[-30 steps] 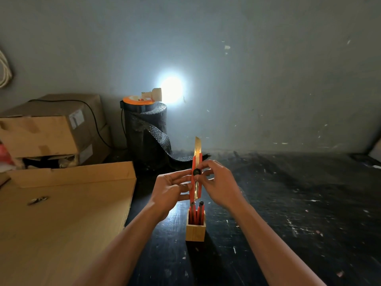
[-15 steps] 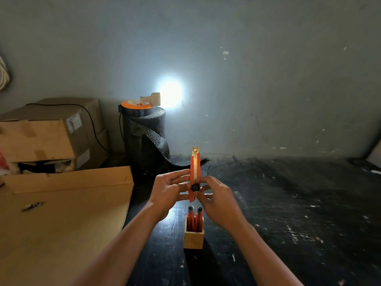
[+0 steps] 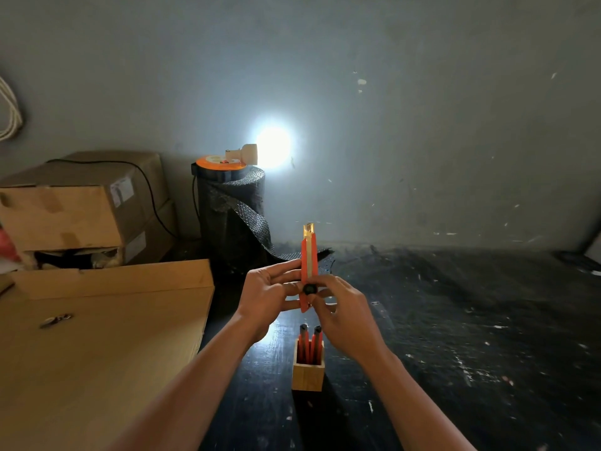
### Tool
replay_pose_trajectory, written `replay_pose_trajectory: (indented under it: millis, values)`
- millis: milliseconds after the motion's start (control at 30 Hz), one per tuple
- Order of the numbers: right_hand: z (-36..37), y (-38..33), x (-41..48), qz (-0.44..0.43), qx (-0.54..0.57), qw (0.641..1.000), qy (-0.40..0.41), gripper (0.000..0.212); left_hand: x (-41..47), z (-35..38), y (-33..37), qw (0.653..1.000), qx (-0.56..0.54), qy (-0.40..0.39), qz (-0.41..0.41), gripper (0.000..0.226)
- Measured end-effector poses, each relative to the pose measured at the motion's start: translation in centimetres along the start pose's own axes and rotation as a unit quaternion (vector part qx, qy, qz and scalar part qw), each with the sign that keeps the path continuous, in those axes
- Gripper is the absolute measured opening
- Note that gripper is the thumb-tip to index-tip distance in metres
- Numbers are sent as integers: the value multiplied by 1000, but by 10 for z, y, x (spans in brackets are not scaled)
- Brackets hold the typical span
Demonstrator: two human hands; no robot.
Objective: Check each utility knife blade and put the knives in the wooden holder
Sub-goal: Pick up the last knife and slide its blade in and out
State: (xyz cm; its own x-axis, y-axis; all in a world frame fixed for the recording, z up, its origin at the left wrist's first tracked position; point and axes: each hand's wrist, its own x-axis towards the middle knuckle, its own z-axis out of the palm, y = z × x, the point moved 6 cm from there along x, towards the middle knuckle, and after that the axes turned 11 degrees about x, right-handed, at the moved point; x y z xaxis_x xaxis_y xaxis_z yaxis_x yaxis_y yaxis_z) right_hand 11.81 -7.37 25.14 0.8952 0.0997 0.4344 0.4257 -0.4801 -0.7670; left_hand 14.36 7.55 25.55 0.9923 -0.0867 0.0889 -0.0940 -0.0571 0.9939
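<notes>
Between both hands' fingers (image 3: 325, 283), clenched around it, stands the utility knife (image 3: 309, 255) upright.

Stacked cardboard boxes (image 3: 74, 206) are seen far left of the hands. A black mesh roll (image 3: 232, 219) and lit lamp (image 3: 257, 151) are placed beyond them.

A storeroom or workshop: stacked cardboard boxes (image 3: 74, 203), scuffed black worktable (image 3: 455, 320), bare stained wall (image 3: 422, 109)

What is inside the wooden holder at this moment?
Two orange utility knives stand upright in the wooden holder, black ends up. Their lower parts and the holder's floor are hidden by its walls, so anything deeper cannot be seen.
</notes>
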Motion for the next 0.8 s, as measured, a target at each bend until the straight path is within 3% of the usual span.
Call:
replay_pose_trajectory:
  millis: [100, 300, 467, 600, 800]
  values:
    - [-5, -2, 0, 21, 19, 999, 27, 18, -2, 2, -1, 1000, 11, 0, -3, 40]
    - [-6, -1, -2, 10, 10, 1000, 0, 35, -2, 2, 2, 1000, 17, 8, 1, 38]
    - [-8, 2, 1, 39, 12, 999, 2, 18, -1, 5, 2, 1000, 16, 1, -5, 41]
    - [-10, 7, 2, 62, 33, 997, 20, 25, -2, 7, -1, 1000, 12, -6, -14, 43]
    - [-8, 6, 2, 31, 33, 999, -16, 29, 1, 4, -2, 1000, 3, 5, -19, 39]
